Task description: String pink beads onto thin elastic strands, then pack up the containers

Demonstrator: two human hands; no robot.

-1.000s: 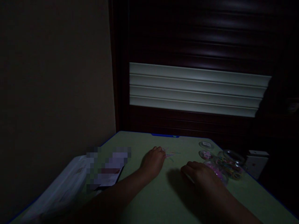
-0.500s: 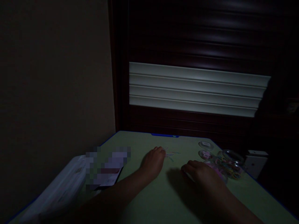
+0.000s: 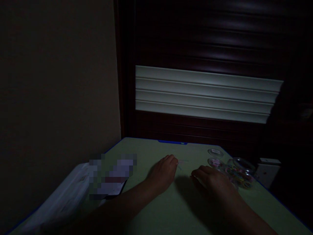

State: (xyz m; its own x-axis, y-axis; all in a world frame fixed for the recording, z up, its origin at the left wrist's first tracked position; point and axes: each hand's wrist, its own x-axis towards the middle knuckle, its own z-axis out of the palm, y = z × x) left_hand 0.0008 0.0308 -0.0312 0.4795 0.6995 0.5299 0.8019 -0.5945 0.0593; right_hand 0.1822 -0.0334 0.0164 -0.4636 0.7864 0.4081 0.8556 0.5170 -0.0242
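Observation:
My left hand (image 3: 164, 171) rests low over the green table (image 3: 151, 212), its fingers curled down and pressed together. Thin pale strips (image 3: 182, 161) stick out just past its fingertips; what lies under the fingers is hidden. My right hand (image 3: 215, 182) is a little nearer and to the right, thumb and fingers brought together. A tiny reddish bit shows at its fingertips, too small and dark to name. Behind this hand lies a clear jar (image 3: 243, 173) on its side with colourful hair ties in it, partly covered by the hand.
A clear round lid (image 3: 215, 152) and a small clear container with pink pieces (image 3: 215, 162) are at the back right. On the left are a blurred-out phone-like object (image 3: 114, 182) and a white plastic package (image 3: 63, 192). A white box (image 3: 267, 171) stands beyond the right edge.
My left hand has shifted slightly right over the thin strips, and fewer of them show. My right hand has moved slightly, its fingertips drawn closer together.

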